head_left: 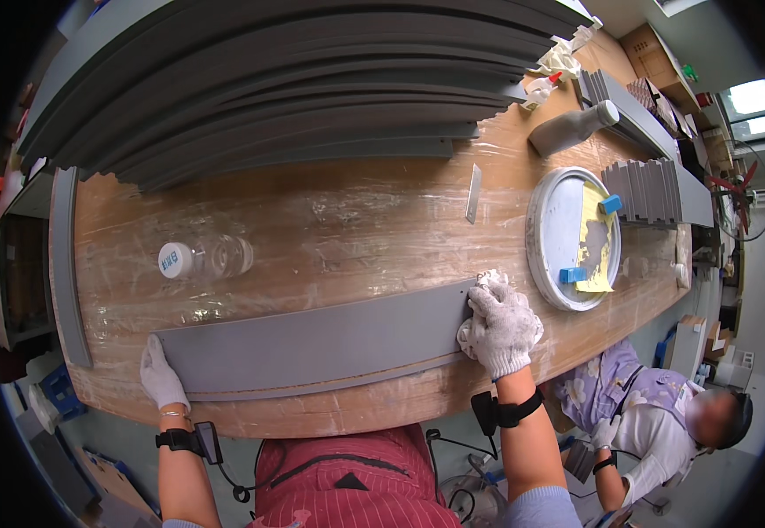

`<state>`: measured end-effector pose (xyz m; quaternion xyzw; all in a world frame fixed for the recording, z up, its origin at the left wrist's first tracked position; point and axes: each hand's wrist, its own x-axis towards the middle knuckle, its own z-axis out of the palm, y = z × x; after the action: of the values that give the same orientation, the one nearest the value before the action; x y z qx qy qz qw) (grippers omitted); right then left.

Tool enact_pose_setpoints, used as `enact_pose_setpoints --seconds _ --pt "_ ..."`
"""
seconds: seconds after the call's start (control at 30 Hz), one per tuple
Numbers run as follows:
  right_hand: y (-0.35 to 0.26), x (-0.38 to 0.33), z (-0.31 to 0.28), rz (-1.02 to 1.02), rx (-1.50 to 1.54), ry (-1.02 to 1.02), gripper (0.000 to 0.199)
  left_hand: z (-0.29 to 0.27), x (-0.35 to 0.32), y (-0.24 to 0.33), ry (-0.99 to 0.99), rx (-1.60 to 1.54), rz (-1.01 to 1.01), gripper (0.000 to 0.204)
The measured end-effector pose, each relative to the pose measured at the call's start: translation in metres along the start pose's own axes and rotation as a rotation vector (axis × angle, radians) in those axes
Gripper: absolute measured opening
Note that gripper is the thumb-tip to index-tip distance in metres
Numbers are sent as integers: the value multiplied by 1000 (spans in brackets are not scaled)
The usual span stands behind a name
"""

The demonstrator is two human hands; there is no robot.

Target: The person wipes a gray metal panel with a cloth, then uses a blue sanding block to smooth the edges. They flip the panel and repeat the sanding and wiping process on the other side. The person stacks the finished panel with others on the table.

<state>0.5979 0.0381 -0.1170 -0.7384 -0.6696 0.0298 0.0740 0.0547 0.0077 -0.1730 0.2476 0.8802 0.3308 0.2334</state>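
Note:
A long grey board (321,345) lies across the near part of the table, with a thin brownish line running along its near edge. My left hand (163,378), in a white knit glove, grips the board's left end. At the right end, my right hand (502,327) wears a smudged white glove and is closed on a crumpled white cloth (468,338), pressed to the board's surface. Bits of the cloth show beside and above the fingers. Beyond the board, a clear plastic jar (224,256) with a white lid lies on its side.
Many grey panels (294,97) are stacked at the far side of the wrapped table (347,220). To the right are a round lid (541,246) with blue blocks (573,275), a grey bottle (567,130), and more grey pieces (646,192). A metal blade (473,194) lies mid-table. Another person (655,414) sits at right.

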Motion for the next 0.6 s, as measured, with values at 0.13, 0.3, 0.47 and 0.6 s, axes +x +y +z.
enact_pose_setpoints --seconds 0.13,0.3,0.47,0.6 --pt "-9 11 2 74 -27 29 21 3 -3 10 -8 5 -3 60" --pt "-40 -24 -32 -206 589 -417 30 -2 -6 7 -30 -90 -52 58" --pt "-26 -24 2 200 589 108 43 -13 12 -16 -114 -247 -114 65" --pt "-114 -31 47 0 -26 128 65 -24 4 -6 -354 -585 -348 81"
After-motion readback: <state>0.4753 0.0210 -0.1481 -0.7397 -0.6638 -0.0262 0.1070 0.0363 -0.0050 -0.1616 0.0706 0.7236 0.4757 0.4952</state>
